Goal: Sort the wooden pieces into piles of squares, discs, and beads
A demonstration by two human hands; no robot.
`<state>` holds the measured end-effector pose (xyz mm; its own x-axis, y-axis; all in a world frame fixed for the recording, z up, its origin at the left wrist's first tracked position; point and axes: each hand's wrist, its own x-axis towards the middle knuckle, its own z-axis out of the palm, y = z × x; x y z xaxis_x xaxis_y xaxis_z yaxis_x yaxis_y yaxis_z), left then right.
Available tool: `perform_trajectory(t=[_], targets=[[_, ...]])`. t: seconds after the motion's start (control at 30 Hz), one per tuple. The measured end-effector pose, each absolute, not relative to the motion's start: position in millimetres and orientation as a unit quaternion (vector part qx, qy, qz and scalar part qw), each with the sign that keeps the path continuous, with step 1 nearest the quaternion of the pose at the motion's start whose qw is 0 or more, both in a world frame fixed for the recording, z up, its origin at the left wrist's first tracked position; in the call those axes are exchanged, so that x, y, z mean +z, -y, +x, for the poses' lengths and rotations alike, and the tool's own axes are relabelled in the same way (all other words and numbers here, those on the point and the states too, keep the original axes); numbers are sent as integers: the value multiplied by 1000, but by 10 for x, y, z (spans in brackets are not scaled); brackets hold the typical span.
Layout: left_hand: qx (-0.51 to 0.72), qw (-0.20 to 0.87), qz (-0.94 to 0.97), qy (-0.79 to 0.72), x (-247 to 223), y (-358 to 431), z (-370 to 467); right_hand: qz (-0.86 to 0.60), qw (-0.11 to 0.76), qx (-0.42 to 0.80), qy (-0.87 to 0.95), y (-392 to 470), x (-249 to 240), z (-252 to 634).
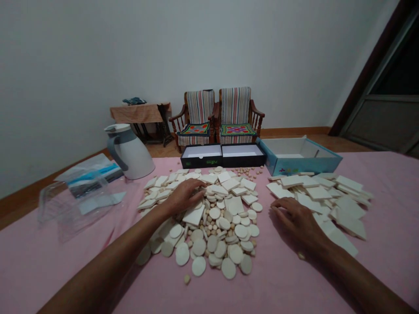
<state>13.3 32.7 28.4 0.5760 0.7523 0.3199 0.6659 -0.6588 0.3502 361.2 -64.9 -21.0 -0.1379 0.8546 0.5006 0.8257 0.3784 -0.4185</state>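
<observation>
A heap of pale, wood-like pieces lies before me, with round discs (199, 247), square tiles (234, 206) and small cube-like bits mixed together. My left hand (186, 195) rests over the heap's upper left part, fingers apart and touching or just above the tiles; nothing shows in its grasp. To the right, my right hand (296, 216) lies low at the left edge of a second pile of square tiles (318, 193). Its fingers are loosely bent and apart, with no piece seen in them. The undersides of both hands are hidden.
Behind the heap stand a black two-part box (201, 162) and a light blue box (303, 165). A white-and-grey jug (139, 155) and clear plastic packaging (81, 209) are at left on the pink cloth (275, 290). Two chairs (235, 109) stand beyond.
</observation>
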Motion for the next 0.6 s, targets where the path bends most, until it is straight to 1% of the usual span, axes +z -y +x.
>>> perform_trajectory(t=[0.3, 0.6], targets=[[262, 93, 843, -460, 390, -169, -356, -547, 339, 1, 765, 625, -266, 3617], [270, 106, 840, -459, 349, 125, -612, -508, 343, -12, 790, 650, -204, 3472]])
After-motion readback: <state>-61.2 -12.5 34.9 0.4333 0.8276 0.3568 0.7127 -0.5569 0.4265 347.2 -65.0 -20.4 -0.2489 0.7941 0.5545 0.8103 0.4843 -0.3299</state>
